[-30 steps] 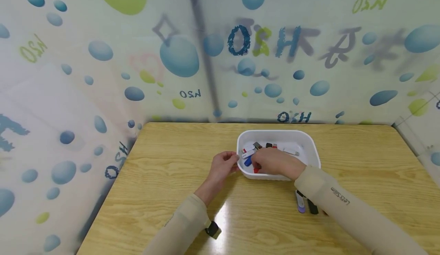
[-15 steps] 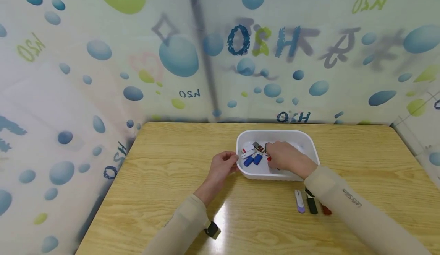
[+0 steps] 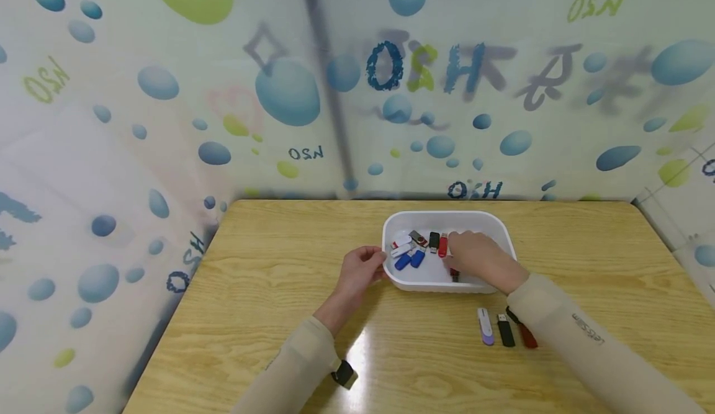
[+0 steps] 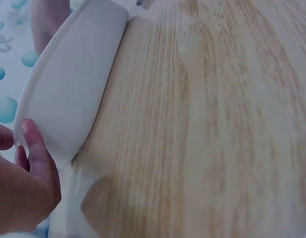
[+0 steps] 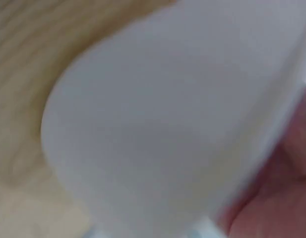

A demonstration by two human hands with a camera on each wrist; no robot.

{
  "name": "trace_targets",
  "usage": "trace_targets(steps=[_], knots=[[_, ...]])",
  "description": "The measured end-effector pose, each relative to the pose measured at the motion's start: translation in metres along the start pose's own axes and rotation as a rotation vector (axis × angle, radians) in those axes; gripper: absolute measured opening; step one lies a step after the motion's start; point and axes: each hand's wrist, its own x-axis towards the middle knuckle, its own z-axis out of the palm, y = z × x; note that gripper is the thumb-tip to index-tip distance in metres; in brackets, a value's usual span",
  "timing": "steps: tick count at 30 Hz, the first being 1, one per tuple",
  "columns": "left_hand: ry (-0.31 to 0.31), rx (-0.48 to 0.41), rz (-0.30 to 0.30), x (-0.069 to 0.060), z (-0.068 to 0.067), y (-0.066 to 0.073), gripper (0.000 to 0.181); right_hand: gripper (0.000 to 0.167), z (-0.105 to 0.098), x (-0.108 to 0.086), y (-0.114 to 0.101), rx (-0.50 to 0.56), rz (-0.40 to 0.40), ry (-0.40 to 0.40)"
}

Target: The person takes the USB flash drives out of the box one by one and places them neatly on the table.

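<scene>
A white plastic tub (image 3: 447, 287) holds several USB flash drives in its left part and middle. My left hand (image 3: 359, 270) pinches the tub's left rim; in the left wrist view the fingers of my left hand (image 4: 29, 188) lie on both sides of the tub wall (image 4: 73, 74). My right hand (image 3: 483, 257) reaches into the tub's right half. Beside its fingers lie a red flash drive (image 3: 443, 246) and a dark red one (image 3: 455, 274). My right fingertips are hidden, and the blurred right wrist view shows only part of the right hand (image 5: 276, 198) behind the tub wall.
On the table (image 3: 268, 259) in front of the tub lie a white and purple flash drive (image 3: 485, 327), a black one (image 3: 505, 331) and a dark red one (image 3: 527, 336), partly near my right sleeve. A patterned curtain (image 3: 313, 153) stands behind the table.
My right hand has moved rightward inside the tub, uncovering the blue, black and red flash drives. The drives on the table show more fully. My left hand keeps its place on the rim.
</scene>
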Motion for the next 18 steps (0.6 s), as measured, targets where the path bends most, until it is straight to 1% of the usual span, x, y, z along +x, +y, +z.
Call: trace_targets(steps=[3,4,6,8,10,12,15,18], knots=[[-0.001,0.005,-0.001,0.000,-0.001,0.000,0.032,0.007,-0.006,-0.003,0.007,-0.056,-0.186,0.037],[-0.001,0.005,0.000,0.000,-0.002,0.000,0.032,0.006,-0.008,-0.004,0.009,-0.071,-0.258,0.045],[0.001,0.008,0.000,0.000,-0.003,0.000,0.032,0.015,-0.007,-0.006,0.013,-0.096,-0.374,0.058],[0.002,0.010,0.003,0.000,-0.003,0.000,0.032,0.023,-0.006,-0.008,0.015,-0.106,-0.441,0.054],[0.001,0.011,0.004,0.000,-0.003,0.000,0.032,0.026,-0.005,-0.010,0.017,-0.108,-0.478,0.049],[0.000,0.013,0.005,0.000,-0.003,0.000,0.032,0.027,-0.003,-0.010,0.019,-0.101,-0.493,0.038],[0.000,0.016,0.000,0.001,-0.002,-0.001,0.032,0.027,0.000,-0.010,0.023,-0.099,-0.484,0.010],[-0.001,0.018,-0.008,0.002,-0.001,-0.001,0.032,0.027,0.001,-0.008,0.027,-0.121,-0.463,0.001]])
